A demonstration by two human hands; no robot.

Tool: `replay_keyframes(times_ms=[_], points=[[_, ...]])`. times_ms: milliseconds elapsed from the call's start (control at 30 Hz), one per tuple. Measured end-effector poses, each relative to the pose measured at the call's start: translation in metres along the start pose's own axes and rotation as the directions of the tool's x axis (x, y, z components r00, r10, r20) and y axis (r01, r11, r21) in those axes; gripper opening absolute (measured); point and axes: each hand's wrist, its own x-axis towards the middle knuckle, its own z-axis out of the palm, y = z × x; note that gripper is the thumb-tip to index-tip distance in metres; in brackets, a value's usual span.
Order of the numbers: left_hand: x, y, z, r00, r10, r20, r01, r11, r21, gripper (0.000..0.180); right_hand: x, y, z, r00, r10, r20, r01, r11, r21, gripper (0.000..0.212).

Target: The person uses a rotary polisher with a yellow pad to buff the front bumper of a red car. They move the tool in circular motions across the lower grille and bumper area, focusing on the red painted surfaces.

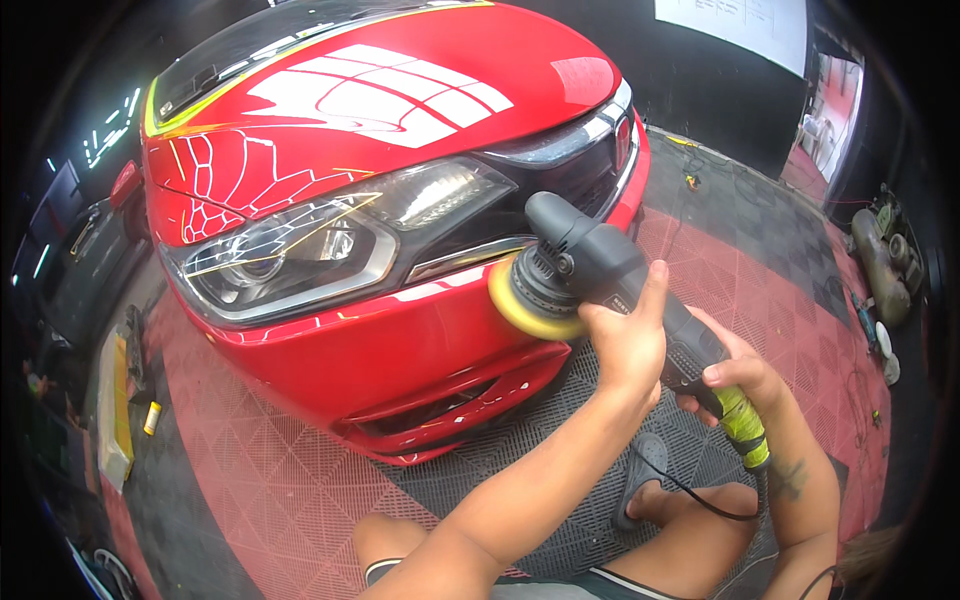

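And here we are at the front corner of a red car [420, 345], where the black polisher [605, 255] sits in front of the bumper, beside the chrome trim [470, 258] under the headlight [300, 262]. Its yellow pad [513, 308] is right up at the red paint, but the working face turns away from us, so we can't call whether it lies flat or only meets by its edge. Look at the left hand [632, 345]: its fingers bend around the machine's body near the head, one digit standing up along the casing, the rest of the grip partly lost behind it. The right hand [752, 375] has its fingers wrapped about the rear handle, thumb across this side, some tips out of sight underneath, just above a yellow-green wrap [741, 422]. The polisher's head covers part of the grille [598, 180], and the car's roof runs off the top. A dark cord [690, 485] loops down by a grey clog [640, 478]; we lose track of where it goes behind the right forearm. Over on the left, a dark vehicle [92, 262] melts into shadow, while a white sheet [740, 22] on the wall is clipped above, and the fisheye rim swallows the corners.
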Motion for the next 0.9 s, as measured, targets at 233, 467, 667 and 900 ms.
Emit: replay_keyframes(times_ms=[233,467,667,900], points=[[-0.026,0.05,-0.029,0.999,0.046,0.003,-0.045,0.993,-0.112,0.037,0.0,-0.014,0.048,0.997,0.034,0.07,-0.027,0.995,-0.098,0.114],[-0.051,0.09,-0.068,0.99,0.122,0.077,-0.101,0.968,-0.229,0.057,0.009,-0.011,0.089,0.986,0.064,0.152,-0.036,0.982,-0.183,0.117],[-0.067,0.098,-0.103,0.959,0.282,0.003,-0.277,0.942,-0.192,0.052,0.012,0.024,0.114,0.983,0.015,0.185,0.031,0.97,-0.242,0.129],[-0.097,0.126,-0.188,0.98,0.193,-0.043,-0.198,0.96,-0.199,0.053,0.033,0.082,0.156,0.92,-0.053,0.389,0.256,0.831,-0.494,0.13]])
